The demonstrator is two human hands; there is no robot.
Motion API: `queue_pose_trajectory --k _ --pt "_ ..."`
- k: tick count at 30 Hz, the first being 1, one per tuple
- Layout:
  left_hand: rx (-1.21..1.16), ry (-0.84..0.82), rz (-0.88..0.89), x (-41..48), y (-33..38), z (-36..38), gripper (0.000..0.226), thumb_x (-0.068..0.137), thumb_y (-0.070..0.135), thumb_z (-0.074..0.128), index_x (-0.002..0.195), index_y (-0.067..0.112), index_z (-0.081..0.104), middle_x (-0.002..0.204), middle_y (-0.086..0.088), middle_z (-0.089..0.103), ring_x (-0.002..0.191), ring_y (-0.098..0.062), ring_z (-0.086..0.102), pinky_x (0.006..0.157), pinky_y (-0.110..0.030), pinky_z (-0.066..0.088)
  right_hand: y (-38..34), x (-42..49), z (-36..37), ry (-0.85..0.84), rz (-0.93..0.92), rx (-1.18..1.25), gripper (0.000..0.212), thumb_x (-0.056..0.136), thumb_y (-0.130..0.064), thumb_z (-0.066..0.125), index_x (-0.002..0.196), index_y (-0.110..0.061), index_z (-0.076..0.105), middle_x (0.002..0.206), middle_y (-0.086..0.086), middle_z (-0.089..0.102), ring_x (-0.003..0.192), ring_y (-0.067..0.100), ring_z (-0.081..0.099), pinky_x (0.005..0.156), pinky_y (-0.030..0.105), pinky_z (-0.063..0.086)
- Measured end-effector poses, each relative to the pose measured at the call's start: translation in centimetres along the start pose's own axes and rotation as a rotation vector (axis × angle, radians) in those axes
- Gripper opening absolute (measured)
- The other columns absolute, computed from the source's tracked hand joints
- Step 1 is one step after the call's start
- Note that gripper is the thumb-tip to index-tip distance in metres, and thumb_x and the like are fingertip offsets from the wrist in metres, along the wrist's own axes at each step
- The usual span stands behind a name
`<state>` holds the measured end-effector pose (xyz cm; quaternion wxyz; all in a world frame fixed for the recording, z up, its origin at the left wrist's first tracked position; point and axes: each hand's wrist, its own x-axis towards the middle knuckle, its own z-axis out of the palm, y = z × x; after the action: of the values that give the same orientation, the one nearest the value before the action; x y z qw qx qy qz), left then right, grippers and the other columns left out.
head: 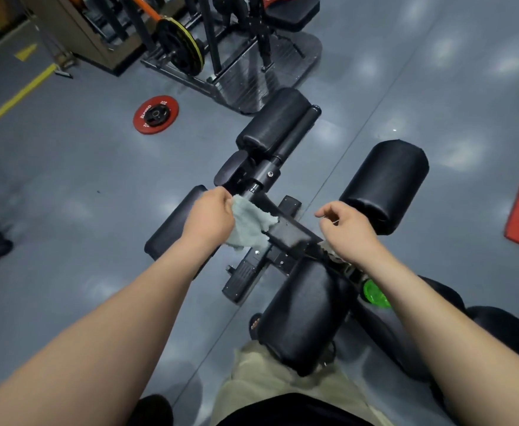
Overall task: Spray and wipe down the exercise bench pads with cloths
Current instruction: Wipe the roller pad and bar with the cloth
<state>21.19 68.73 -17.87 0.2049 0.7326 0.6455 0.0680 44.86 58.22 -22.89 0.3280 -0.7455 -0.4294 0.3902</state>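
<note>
bench pad (169, 224) lies just beneath my left hand (210, 213), which grips the grey cloth (249, 224); its long axis runs toward me, leftward. my right hand (345, 227) hangs loosely curled, empty.

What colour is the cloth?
The cloth is pale greyish-green, best seen in the head view.

fuzzy grey cloth (250, 222), glossy black vinyl-looking pads (384, 186), matt black metal frame (266, 176), smooth grey floor (83, 186)
</note>
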Motion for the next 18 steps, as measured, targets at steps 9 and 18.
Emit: queue_pose_trajectory --k 9,18 --pt "0.085 0.234 0.21 -2.1 5.6 3.2 0.037 0.081 0.004 0.052 0.117 0.014 0.056 0.12 -0.007 0.051 0.11 -0.031 0.042 0.092 -0.043 0.035 6.5 -0.8 -4.4 -0.219 -0.158 -0.56 0.04 0.09 -0.01 0.054 0.124 -0.027 0.066 0.113 -0.006 0.044 0.102 0.023 0.04 0.098 0.033 0.043" --pt "-0.12 -0.049 0.459 -3.2 6.5 4.5 0.02 0.086 0.016 0.052 0.102 0.015 0.065 0.102 0.005 0.055 0.1 -0.017 0.051 0.094 -0.04 0.048 5.1 0.5 -4.4 -0.162 -0.333 -0.509 0.004 0.092 -0.023 0.062 0.091 -0.024 0.065 0.098 -0.003 0.057 0.1 0.022 0.049 0.091 0.036 0.045"
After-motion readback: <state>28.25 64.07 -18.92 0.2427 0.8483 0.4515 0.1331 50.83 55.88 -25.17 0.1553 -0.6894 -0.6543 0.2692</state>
